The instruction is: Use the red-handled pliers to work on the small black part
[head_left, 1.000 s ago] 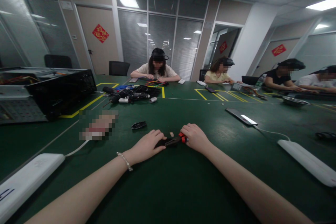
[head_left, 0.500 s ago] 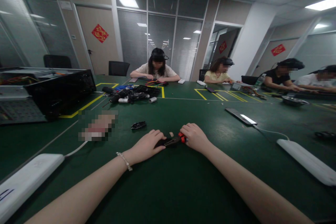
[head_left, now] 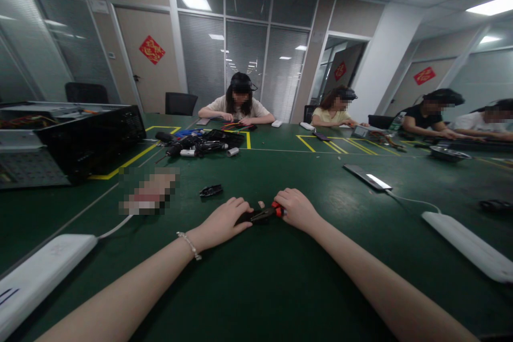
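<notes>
My right hand (head_left: 295,208) is closed round the red handles of a pair of pliers (head_left: 264,215), whose dark jaws point left. Facing it, my left hand (head_left: 227,220) is closed on a small black part (head_left: 242,218), mostly hidden by the fingers. The jaws of the pliers reach to this part at the fingertips; whether they grip it I cannot tell. Just beyond the pliers a small pale scrap (head_left: 261,204) lies on the green table (head_left: 256,278). A small black plastic piece (head_left: 211,191) lies farther off, ahead of my left hand.
At left stands an open computer case (head_left: 100,141). A heap of cables and tools (head_left: 200,143) lies behind the black piece. Charging phones (head_left: 367,178) and white power banks (head_left: 465,246) flank my arms. Several people (head_left: 240,104) sit across the table.
Almost nothing differs. Both hands keep their places with the pliers and the black part between them; the view has shifted very slightly.
</notes>
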Tool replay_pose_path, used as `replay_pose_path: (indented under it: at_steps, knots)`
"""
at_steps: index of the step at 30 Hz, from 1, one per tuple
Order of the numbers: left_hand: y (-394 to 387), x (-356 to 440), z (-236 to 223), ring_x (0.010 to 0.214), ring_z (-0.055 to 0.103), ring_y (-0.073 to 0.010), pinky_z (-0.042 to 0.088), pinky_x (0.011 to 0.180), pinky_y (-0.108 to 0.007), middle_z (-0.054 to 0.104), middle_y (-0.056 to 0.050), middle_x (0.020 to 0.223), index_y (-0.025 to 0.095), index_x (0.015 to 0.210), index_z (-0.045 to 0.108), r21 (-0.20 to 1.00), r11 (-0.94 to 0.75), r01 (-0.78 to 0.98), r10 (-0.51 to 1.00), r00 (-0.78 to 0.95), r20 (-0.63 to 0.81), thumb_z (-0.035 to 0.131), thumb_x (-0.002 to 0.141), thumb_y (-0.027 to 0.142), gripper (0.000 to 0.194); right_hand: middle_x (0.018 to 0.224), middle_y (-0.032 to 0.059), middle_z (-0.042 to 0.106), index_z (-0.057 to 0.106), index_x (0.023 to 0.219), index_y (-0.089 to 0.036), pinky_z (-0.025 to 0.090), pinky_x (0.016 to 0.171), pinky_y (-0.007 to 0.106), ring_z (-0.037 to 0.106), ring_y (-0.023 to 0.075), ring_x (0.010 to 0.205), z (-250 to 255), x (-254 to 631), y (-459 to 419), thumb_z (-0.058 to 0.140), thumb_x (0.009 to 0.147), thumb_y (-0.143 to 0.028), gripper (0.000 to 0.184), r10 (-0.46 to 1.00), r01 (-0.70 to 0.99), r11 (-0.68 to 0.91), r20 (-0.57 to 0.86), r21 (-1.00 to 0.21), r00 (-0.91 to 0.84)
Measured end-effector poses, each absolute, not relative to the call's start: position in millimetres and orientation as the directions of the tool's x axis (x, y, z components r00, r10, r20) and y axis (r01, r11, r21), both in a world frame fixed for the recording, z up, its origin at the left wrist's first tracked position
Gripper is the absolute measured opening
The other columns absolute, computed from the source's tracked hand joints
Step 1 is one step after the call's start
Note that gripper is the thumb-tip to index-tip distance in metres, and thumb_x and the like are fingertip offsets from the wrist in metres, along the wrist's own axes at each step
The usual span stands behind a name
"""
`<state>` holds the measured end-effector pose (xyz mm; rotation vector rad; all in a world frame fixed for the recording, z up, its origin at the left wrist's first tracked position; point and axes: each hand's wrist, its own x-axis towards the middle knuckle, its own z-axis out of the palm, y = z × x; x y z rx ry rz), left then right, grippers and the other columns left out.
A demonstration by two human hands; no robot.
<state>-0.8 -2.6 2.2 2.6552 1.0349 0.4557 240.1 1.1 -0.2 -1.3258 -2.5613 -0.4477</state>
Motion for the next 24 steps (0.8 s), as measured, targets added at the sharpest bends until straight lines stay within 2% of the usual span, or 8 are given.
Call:
replay_pose_path:
  at_steps: [7, 18, 24]
  knots:
    - [-1.5, 0.0, 0.5, 0.091, 0.047, -0.0197, 0.039, 0.077, -0.032, 0.049, -0.004, 0.101, 0.021, 0.104, 0.049, 0.326, -0.725, 0.607, 0.681, 0.702, 0.208, 0.051, 0.081, 0.033, 0.025, 0.084, 0.0055, 0.057, 0.056, 0.083, -0.015, 0.031, 0.069, 0.027, 0.045, 0.0169, 0.078, 2.5, 238.7, 0.7, 0.052, 0.064, -0.009, 0.021, 0.733, 0.801, 0.552, 0.323, 0.23, -0.598]
    - [-2.1, -0.5, 2.0, 0.091, 0.047, -0.0193, 0.04, 0.077, -0.031, 0.049, -0.003, 0.102, 0.022, 0.103, 0.049, 0.33, -0.724, 0.605, 0.681, 0.702, 0.206, 0.051, 0.081, 0.032, 0.024, 0.085, 0.0051, 0.057, 0.056, 0.084, -0.016, 0.031, 0.069, 0.027, 0.046, 0.0165, 0.078, 0.6, 240.5, 0.3, 0.052, 0.065, -0.011, 0.02, 0.74, 0.811, 0.546, 0.333, 0.209, -0.584]
    - [-2.9, -0.7, 3.7, 0.092, 0.047, -0.0195, 0.04, 0.078, -0.032, 0.049, -0.003, 0.102, 0.022, 0.104, 0.049, 0.325, -0.727, 0.605, 0.679, 0.703, 0.211, 0.052, 0.081, 0.031, 0.025, 0.087, 0.0053, 0.057, 0.056, 0.085, -0.016, 0.031, 0.071, 0.028, 0.046, 0.0173, 0.08, 1.4, 239.7, -0.4, 0.052, 0.065, -0.01, 0.021, 0.726, 0.804, 0.546, 0.346, 0.236, -0.594]
